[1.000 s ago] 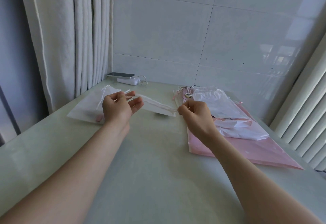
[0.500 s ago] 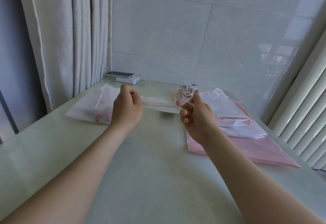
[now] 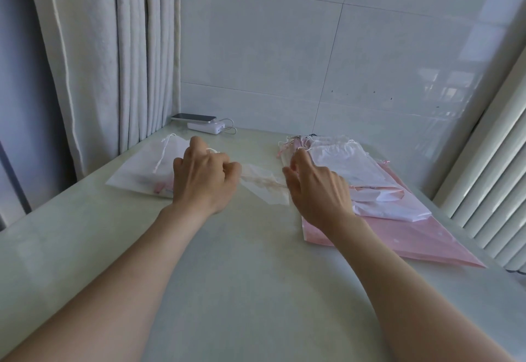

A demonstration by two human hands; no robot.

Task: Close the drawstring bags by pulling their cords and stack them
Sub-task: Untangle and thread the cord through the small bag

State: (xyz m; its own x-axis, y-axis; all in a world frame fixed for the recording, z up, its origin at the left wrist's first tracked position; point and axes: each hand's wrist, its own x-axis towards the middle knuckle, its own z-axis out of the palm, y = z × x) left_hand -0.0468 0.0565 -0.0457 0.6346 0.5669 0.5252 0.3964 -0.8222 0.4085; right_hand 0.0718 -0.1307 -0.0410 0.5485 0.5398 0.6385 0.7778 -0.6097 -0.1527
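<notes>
Bag [image 3: 264,188] between left stack [image 3: 136,176], right stack [image 3: 347,162]

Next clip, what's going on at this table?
A person holds a translucent white drawstring bag over the pale table. The left hand grips one end; the right hand is at the other, its grip unclear. A pile of white bags lies to the left, a second pile on a pink plastic sheet to the right.

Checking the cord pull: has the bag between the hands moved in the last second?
Yes. The bag has sunk toward the table, farther below the power bank.
</notes>
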